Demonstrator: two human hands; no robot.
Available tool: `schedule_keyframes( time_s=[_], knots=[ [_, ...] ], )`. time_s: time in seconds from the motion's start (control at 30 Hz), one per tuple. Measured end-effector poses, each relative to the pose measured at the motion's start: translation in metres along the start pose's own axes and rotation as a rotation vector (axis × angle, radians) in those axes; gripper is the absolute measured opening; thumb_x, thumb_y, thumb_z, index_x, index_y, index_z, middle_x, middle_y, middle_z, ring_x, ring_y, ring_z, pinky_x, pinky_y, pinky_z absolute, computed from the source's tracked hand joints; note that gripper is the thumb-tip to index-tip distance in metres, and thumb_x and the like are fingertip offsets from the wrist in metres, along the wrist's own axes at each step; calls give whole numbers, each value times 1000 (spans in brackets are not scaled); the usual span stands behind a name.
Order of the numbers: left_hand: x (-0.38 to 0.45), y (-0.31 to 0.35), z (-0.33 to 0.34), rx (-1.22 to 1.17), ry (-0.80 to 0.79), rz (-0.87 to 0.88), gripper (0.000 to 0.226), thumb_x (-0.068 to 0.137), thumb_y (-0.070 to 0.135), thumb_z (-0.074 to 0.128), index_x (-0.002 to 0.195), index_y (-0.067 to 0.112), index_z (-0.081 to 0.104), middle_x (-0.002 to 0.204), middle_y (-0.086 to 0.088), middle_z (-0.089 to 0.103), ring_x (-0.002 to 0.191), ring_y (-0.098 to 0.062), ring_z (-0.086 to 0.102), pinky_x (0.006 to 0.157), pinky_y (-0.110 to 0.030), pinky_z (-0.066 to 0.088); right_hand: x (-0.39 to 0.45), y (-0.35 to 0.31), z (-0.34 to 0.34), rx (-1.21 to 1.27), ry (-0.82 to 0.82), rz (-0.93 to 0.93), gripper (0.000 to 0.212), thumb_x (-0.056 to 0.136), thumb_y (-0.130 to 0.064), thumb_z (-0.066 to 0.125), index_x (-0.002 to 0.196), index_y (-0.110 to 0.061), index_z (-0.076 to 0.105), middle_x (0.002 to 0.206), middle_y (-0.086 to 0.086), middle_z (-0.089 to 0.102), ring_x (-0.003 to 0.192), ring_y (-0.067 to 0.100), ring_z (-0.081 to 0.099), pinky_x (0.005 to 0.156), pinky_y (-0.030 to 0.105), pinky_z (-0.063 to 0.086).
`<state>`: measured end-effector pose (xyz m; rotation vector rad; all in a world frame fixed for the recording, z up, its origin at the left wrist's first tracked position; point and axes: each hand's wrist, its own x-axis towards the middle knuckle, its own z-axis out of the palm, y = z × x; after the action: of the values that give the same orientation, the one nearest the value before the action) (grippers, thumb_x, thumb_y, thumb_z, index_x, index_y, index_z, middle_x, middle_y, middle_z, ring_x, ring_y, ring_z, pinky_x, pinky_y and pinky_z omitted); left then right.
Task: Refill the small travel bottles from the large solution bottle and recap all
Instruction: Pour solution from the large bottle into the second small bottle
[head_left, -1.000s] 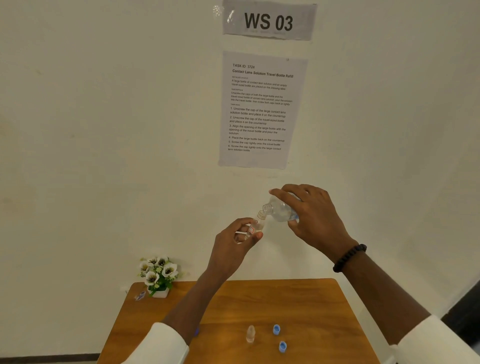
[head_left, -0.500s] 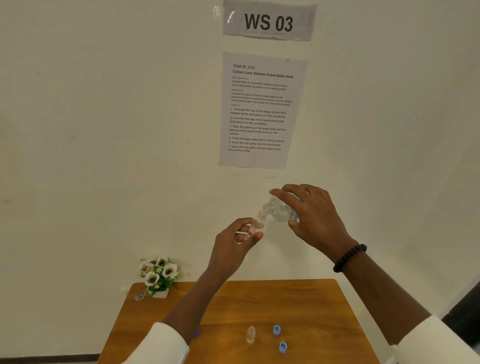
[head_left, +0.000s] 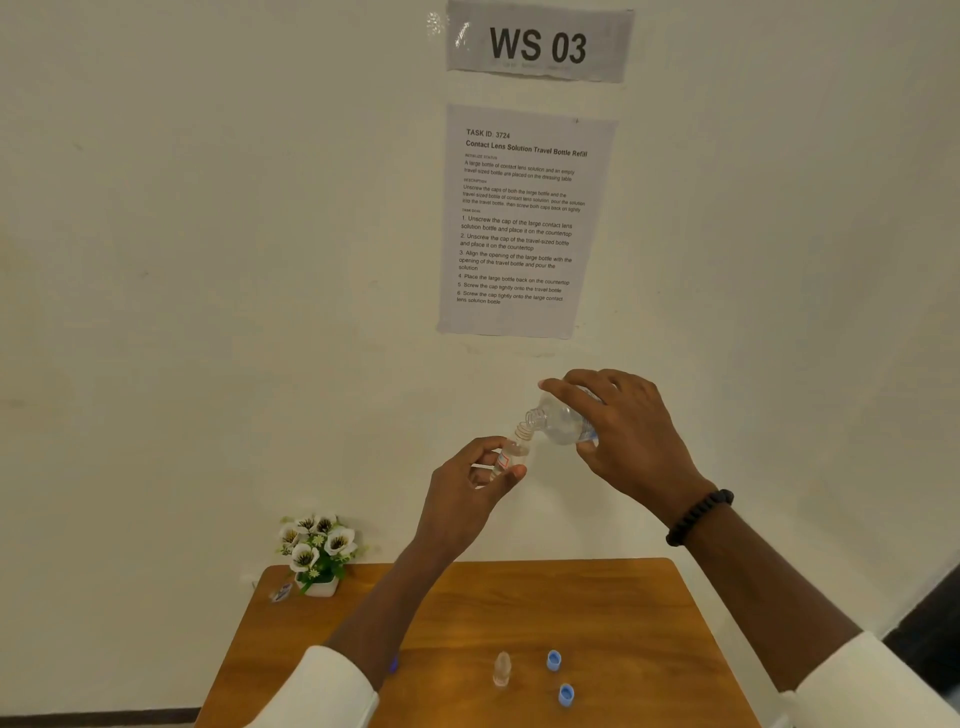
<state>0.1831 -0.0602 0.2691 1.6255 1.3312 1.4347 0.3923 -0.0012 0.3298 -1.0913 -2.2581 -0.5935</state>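
Large bottle base hidden under right hand. Small blue object mostly behind left forearm, unidentifiable. Bench near edge cut off.

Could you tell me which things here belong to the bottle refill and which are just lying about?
Part of the job:
- large solution bottle, tilted in the right hand
- small travel bottle, held by the left hand
- second travel bottle, uncapped on the table
- two blue caps

Lying about:
- potted flowers
- small object beside them, unclear
- wall instruction sheet
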Motion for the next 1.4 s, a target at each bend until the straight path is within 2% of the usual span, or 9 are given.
schedule_keyframes(
  time_s=[0.13,0.5,0.77,1.0,1.13,1.4],
  knots=[
    [1,-4,0,6,4,-2,32,83,42,70,113,37,59,102,16,67,88,-6,67,70,-6,49,0,-1,1,2,11,3,82,65,-16,89,135,-32,49,128,-1,60,112,29,59,98,50,45],
    [3,-4,2,13,-1,-11,33,83,42,70,113,37,58,100,18,66,88,-5,66,70,-6,49,0,0,-1,0,15,7,84,65,-15,89,135,-34,45,129,-1,60,112,30,59,98,50,45],
    [4,-7,3,16,-1,-11,43,82,44,69,121,28,61,105,12,67,90,-11,67,74,-11,52,0,1,-1,-8,2,16,82,67,-17,87,136,-35,46,130,-3,59,114,28,57,99,48,43],
    [6,-6,2,22,-4,-9,43,81,46,69,120,30,61,105,10,68,90,-10,67,75,-14,52,0,1,-2,-16,7,18,83,68,-16,86,137,-36,45,130,-5,57,115,27,56,101,46,41],
    [6,-2,1,33,2,-1,48,79,51,66,121,29,60,106,12,67,90,-8,66,72,-9,50,1,2,-3,-21,10,9,85,66,-16,87,137,-36,44,130,-5,57,113,27,57,100,46,42],
    [6,-1,0,35,1,-1,39,83,42,69,118,31,60,103,13,67,88,-6,65,69,-5,49,1,1,-4,-18,20,16,83,67,-15,86,136,-35,46,130,-5,58,114,27,57,100,45,42]
  ],
)
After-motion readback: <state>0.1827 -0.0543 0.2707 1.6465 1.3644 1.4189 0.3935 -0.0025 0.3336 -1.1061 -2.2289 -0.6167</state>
